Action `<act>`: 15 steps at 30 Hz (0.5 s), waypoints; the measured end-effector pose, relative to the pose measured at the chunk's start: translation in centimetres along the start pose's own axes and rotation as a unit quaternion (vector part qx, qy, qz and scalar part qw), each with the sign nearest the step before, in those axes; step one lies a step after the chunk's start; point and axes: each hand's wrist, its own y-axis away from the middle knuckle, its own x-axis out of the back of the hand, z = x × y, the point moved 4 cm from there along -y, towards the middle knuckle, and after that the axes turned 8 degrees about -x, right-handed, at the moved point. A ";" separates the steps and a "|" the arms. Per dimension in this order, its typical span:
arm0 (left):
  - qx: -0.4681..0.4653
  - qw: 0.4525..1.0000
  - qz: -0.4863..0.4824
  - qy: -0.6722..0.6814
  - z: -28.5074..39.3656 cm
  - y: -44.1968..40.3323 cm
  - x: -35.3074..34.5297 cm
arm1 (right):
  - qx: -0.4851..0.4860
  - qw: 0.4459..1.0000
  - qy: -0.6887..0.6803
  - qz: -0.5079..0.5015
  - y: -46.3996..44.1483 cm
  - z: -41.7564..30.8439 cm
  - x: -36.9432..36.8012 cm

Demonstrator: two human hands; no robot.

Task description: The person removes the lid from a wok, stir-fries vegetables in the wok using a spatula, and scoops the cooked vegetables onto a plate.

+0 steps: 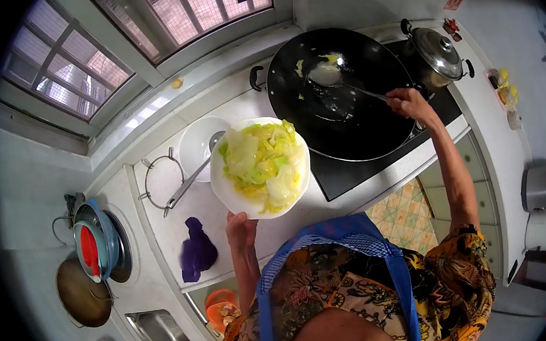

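Note:
My left hand [241, 229] grips the lower edge of a white plate [221, 191], its fingers mostly hidden underneath. Pale green and yellow cooked cabbage [262, 160] is heaped on the plate, close to the near left side of a large black wok [353, 135]. My right hand [409, 104] is closed round the handle of a metal ladle [325, 74], whose bowl is low in the wok. Whitish liquid or food shows in that bowl, too bright to make out. A few cabbage scraps and wet streaks cling to the wok.
Left of the plate are a white bowl [193, 140], a second ladle [189, 182], a wire ring stand [146, 180] and a purple cloth [198, 251]. A lidded steel pot [437, 55] stands right of the wok. Basins [108, 241] and a sink [161, 331] are at lower left.

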 end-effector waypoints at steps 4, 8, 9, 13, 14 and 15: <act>-0.010 1.000 0.006 -0.002 0.2 0.2 -0.2 | 0.017 0.999 0.042 0.005 -1.5 -2.0 1.6; -0.008 1.000 0.007 -0.004 0.3 0.2 -0.1 | 0.089 0.976 0.191 0.061 -1.5 -6.3 3.5; -0.007 1.000 0.007 -0.005 0.4 0.1 -0.1 | 0.096 0.971 0.208 0.071 -1.3 -7.4 3.8; -0.006 1.000 0.010 -0.008 0.2 -0.1 0.1 | 0.254 0.860 0.395 0.200 -1.9 -10.5 3.9; -0.006 1.000 0.007 -0.008 0.2 -0.2 -0.1 | 0.265 0.836 0.424 0.226 -1.6 -11.1 3.6; -0.005 1.000 0.006 -0.008 0.3 -0.3 -0.2 | 0.264 0.837 0.424 0.226 -1.6 -11.5 3.5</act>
